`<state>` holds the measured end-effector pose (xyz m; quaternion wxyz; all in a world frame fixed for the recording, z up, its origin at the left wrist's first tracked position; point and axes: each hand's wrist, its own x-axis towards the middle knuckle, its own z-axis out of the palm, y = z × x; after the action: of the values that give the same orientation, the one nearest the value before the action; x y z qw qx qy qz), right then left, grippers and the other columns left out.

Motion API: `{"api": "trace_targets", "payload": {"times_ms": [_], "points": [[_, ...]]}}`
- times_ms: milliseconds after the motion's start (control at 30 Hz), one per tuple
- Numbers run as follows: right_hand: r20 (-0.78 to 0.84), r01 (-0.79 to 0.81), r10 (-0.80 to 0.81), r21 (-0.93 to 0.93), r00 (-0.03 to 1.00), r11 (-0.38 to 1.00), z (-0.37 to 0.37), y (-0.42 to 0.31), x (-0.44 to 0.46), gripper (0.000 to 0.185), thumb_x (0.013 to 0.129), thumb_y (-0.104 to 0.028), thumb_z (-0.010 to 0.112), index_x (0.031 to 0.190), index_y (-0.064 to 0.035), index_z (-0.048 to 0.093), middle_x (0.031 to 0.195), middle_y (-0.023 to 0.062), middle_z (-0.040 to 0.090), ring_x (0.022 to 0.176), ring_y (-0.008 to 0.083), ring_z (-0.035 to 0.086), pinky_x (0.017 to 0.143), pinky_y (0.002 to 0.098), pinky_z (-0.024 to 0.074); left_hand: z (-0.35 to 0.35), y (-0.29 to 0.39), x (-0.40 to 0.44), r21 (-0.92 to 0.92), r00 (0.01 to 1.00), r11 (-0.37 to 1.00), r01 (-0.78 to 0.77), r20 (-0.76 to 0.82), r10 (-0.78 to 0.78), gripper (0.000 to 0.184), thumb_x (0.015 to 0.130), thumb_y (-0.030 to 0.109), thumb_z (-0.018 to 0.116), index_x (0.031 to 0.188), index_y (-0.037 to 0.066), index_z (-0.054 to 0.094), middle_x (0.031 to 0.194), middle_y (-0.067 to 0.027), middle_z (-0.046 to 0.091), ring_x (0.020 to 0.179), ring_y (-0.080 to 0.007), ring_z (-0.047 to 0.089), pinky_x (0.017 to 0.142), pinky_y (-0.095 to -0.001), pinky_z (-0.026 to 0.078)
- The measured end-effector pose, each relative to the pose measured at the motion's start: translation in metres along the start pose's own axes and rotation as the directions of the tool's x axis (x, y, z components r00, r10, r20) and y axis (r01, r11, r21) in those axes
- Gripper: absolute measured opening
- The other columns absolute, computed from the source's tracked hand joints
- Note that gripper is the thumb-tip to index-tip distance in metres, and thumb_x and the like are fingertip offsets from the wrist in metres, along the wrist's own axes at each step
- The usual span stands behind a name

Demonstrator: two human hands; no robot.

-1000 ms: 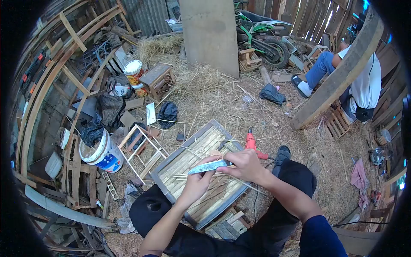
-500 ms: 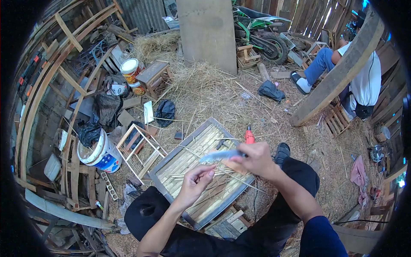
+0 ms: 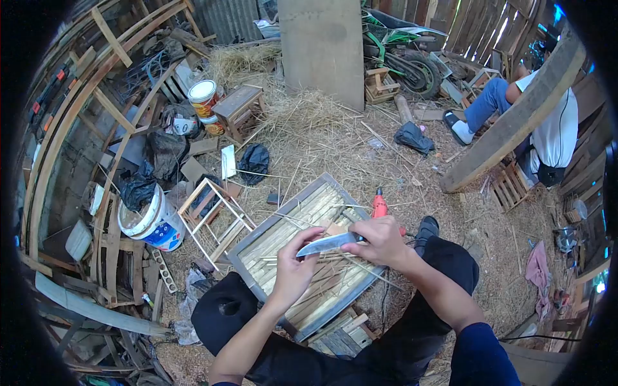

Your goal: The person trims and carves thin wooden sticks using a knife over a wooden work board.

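Note:
My right hand [image 3: 381, 241] grips a knife [image 3: 326, 244], its broad grey blade pointing left over the low table [image 3: 243, 248]. Close against the blade's tip, my left hand [image 3: 297, 262] has its thumb and fingers curled together. What it pinches is hidden behind the blade and too thin to name. Thin bamboo strips [image 3: 322, 280] lie scattered over the slatted tabletop beneath both hands. A red power drill [image 3: 379, 204] rests beyond my right hand, at the table's right edge.
A small wooden frame [image 3: 212, 225] stands left of the table, near a white bucket [image 3: 151, 222]. Straw [image 3: 309, 122] covers the ground ahead. At right, a slanting wooden post [image 3: 515, 119] partly hides a seated person [image 3: 557, 122]. A motorcycle [image 3: 405, 58] is at the back.
The knife has come down and its blade, blurred before, is now sharp, close to my left fingers. My left hand has shifted slightly up and right. The view has turned slightly.

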<state>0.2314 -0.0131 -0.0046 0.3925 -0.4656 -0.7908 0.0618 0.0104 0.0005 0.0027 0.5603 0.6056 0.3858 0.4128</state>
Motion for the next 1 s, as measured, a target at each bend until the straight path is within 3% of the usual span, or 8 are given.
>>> {"api": "trace_targets", "payload": {"times_ms": [100, 233, 333, 433, 667, 1000], "points": [[0.006, 0.030, -0.030, 0.026, 1.000, 0.999, 0.007, -0.002, 0.008, 0.038, 0.080, -0.044, 0.074, 0.077, -0.0083, 0.062, 0.055, 0.0054, 0.055, 0.049, 0.0243, 0.059, 0.048, 0.0370, 0.0446, 0.008, 0.008, 0.006, 0.010, 0.998, 0.998, -0.063, 0.008, 0.063, 0.031, 0.091, -0.003, 0.061, 0.122, 0.001, 0.060, 0.104, -0.0060, 0.066, 0.096, -0.0111, 0.060, 0.085, -0.0261, 0.049], [0.000, 0.034, -0.034, 0.038, 0.999, 0.999, 0.012, -0.002, 0.010, 0.039, 0.081, -0.046, 0.073, 0.077, -0.0085, 0.061, 0.055, 0.0062, 0.055, 0.049, 0.0254, 0.059, 0.048, 0.0374, 0.0446, 0.010, 0.015, 0.007, -0.091, 0.994, 0.991, 0.096, 0.058, -0.091, 0.031, 0.090, -0.004, 0.058, 0.121, 0.002, 0.058, 0.113, -0.0044, 0.060, 0.104, -0.0111, 0.058, 0.088, -0.0245, 0.046], [-0.004, 0.027, -0.027, 0.047, 1.000, 0.999, 0.013, -0.002, 0.010, 0.039, 0.081, -0.046, 0.073, 0.076, -0.0088, 0.061, 0.055, 0.0068, 0.056, 0.049, 0.0257, 0.060, 0.048, 0.0377, 0.0444, 0.012, 0.012, 0.008, -0.105, 0.995, 0.992, 0.064, 0.078, -0.056, 0.031, 0.090, -0.005, 0.058, 0.121, 0.002, 0.057, 0.113, -0.0041, 0.059, 0.104, -0.0114, 0.058, 0.089, -0.0249, 0.046], [-0.012, 0.035, -0.034, 0.038, 0.999, 0.999, 0.010, -0.002, 0.010, 0.039, 0.081, -0.046, 0.073, 0.077, -0.0092, 0.062, 0.054, 0.0068, 0.055, 0.048, 0.0253, 0.059, 0.047, 0.0378, 0.0439, 0.014, 0.003, 0.008, -0.099, 0.998, 0.995, -0.020, 0.059, 0.026, 0.023, 0.092, -0.002, 0.060, 0.115, -0.001, 0.062, 0.107, -0.0069, 0.066, 0.099, -0.0106, 0.061, 0.087, -0.0254, 0.048], [0.086, 0.039, -0.044, 0.065, 0.995, 0.997, 0.007, -0.004, 0.006, 0.040, 0.077, -0.043, 0.077, 0.082, -0.0052, 0.069, 0.055, 0.0077, 0.056, 0.049, 0.0255, 0.059, 0.047, 0.0365, 0.0428, 0.011, 0.012, 0.005, 0.027, 0.995, 0.999, -0.029, 0.096, 0.026, 0.022, 0.090, -0.004, 0.060, 0.112, -0.002, 0.064, 0.100, -0.0078, 0.069, 0.093, -0.0108, 0.064, 0.083, -0.0257, 0.050], [-0.029, 0.158, -0.157, 0.034, 0.987, 0.987, 0.001, 0.001, 0.009, 0.042, 0.078, -0.050, 0.074, 0.078, -0.0089, 0.068, 0.049, 0.0033, 0.050, 0.043, 0.0212, 0.055, 0.043, 0.0347, 0.0403, 0.015, 0.014, 0.000, -0.006, 0.994, 0.999, -0.039, 0.101, 0.039, 0.022, 0.090, -0.003, 0.062, 0.112, -0.002, 0.065, 0.100, -0.0078, 0.069, 0.093, -0.0110, 0.064, 0.082, -0.0244, 0.050]]}}
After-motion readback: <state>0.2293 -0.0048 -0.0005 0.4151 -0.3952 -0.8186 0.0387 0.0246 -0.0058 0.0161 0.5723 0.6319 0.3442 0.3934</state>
